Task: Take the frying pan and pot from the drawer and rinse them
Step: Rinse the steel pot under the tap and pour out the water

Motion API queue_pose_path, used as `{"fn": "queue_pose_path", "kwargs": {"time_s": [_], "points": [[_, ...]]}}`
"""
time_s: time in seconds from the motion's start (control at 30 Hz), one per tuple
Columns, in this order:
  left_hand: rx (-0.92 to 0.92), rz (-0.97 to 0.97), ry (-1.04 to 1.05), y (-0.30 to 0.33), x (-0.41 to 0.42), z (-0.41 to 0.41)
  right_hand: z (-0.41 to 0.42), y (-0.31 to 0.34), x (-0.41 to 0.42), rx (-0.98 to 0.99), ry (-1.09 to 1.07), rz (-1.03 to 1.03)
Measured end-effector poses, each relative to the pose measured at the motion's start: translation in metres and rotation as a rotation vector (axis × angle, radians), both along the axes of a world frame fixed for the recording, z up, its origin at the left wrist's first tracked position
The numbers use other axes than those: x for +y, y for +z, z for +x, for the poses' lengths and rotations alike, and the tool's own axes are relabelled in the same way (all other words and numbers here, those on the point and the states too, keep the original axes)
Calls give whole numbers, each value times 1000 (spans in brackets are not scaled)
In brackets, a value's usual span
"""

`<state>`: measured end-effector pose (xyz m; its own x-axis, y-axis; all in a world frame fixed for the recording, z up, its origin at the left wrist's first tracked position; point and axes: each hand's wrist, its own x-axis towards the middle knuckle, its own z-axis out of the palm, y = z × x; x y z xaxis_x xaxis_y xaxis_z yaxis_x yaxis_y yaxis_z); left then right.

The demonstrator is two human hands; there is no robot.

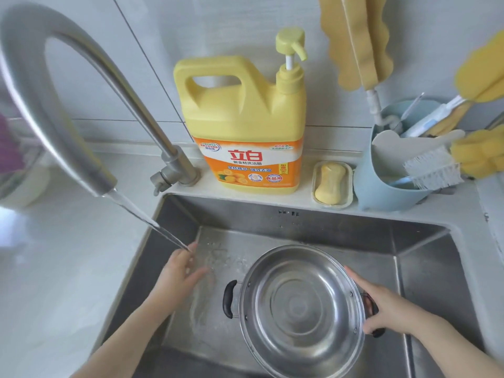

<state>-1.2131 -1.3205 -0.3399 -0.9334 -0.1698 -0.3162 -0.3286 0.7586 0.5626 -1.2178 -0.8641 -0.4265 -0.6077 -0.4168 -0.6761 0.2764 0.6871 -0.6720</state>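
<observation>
You are in the rinsing step with the pot (301,306): your right hand (387,304) grips its right-side black handle and holds it tilted in the sink (425,257), mouth turned up toward you, while the frying pan is nowhere in view. Your left hand (181,268) is open, fingers relaxed and spread, with the stream from the faucet (54,105) striking its fingertips. The water falls well to the left of the pot, so the next move, as I judge it, calls for bringing the pot leftward under the stream, or taking the free left handle (228,299) first for a steadier hold. There is bare sink floor between your hands for that. Mind the sink wall just beyond your left hand and the sloped wall close behind your right
</observation>
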Motion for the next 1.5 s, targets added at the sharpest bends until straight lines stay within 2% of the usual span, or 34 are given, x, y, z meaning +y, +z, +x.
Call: {"fn": "queue_pose_path", "kwargs": {"time_s": [0.07,0.13,0.23,0.37,0.47,0.57,0.63,0.67,0.7,0.83,0.9,1.0,1.1,1.23,1.33,1.5], "points": [[218,46,176,30,-5,-11,0,3,-2,7,7,8],[356,66,298,55,-7,-29,0,5,-3,16,14,24],[407,170,359,78,-1,-55,0,7,-4,12,20,42],[467,452,402,86,26,-80,1,6,-3,13,13,57],[492,489,339,91,39,-82,3,8,-5,6,-3,58],[375,536,352,86,31,-73,5,8,-6,6,-15,50],[389,585,325,71,23,-60,6,9,-8,23,-10,56],[374,549,259,59,20,-51,7,10,-9,29,-12,56],[300,466,155,41,19,-39,8,11,-9,28,-17,54],[-278,-40,-351,-28,34,15,10,10,-11,59,-30,65],[-394,-193,-506,-48,39,25,11,7,-11,109,-24,99],[-454,-325,-593,-55,46,20,15,7,-10,153,-34,122],[-480,-301,-633,-64,42,16,22,9,-14,162,42,182],[-482,-120,-576,-73,41,14,34,10,-21,156,56,231],[-451,-76,-549,-76,44,13,39,12,-25,170,32,209],[-505,-24,-560,-67,37,18,43,21,-30,150,16,173]]}}
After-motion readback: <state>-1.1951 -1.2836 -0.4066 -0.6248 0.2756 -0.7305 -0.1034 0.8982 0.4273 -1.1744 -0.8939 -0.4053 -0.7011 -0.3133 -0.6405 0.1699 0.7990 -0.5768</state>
